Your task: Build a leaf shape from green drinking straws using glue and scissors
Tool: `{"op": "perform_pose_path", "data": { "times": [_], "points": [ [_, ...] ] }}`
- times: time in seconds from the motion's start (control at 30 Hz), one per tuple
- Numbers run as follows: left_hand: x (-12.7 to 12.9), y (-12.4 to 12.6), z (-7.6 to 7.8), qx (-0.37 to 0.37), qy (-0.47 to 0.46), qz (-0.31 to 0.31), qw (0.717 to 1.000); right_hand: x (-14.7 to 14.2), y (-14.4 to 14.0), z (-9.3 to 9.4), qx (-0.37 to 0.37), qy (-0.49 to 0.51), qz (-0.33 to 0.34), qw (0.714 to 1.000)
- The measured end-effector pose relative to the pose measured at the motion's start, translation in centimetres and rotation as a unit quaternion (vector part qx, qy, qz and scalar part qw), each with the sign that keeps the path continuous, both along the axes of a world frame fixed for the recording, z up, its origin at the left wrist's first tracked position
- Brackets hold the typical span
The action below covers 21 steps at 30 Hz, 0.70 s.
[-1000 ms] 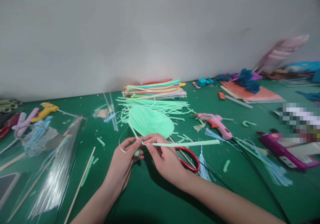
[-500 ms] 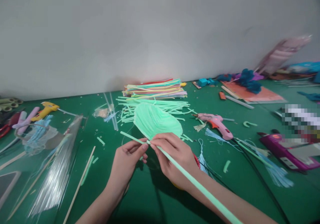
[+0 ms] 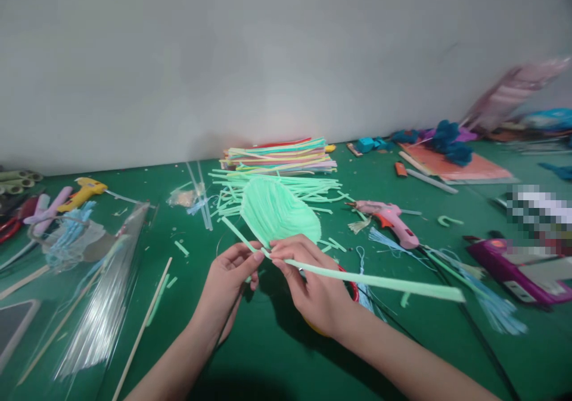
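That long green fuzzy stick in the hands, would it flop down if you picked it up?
The green pipe cleaner probably holds its shape: it juts sideways from the right hand with hardly any droop. It looks thin and fuzzy, so likely very light and not slippery. Bent green pieces on the table suggest it bends easily.

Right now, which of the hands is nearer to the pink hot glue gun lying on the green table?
The right hand. It sits just left of and below the pink hot glue gun, pinching a pale green strip. The left hand is farther left, beyond the right one.
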State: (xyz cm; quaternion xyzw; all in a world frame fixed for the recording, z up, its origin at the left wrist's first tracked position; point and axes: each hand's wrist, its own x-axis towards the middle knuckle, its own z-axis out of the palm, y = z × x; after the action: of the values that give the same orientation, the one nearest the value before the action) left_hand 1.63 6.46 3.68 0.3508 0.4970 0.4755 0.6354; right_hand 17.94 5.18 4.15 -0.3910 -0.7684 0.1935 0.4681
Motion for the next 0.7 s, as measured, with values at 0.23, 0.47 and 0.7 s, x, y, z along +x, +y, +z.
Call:
{"op": "perform_pose_path", "data": {
  "times": [0.23, 0.47, 0.7],
  "points": [
    [-1.0, 0.7, 0.0, 0.027, 0.046, -0.014, 0.998, -0.3, 0.2, -0.9, 0.084, -0.022, -0.001, 0.996],
    [-3.1, 1.5, 0.9, 0.113, 0.164, 0.015, 0.98, 3.5, 2.5, 1.4, 0.055, -0.168, 0.028, 0.984],
    [-2.1, 0.3, 1.0, 0.186, 0.26, -0.009, 0.947, 1.5, 1.2, 4.9, -0.087, -0.081, -0.04, 0.992]
  ]
}}
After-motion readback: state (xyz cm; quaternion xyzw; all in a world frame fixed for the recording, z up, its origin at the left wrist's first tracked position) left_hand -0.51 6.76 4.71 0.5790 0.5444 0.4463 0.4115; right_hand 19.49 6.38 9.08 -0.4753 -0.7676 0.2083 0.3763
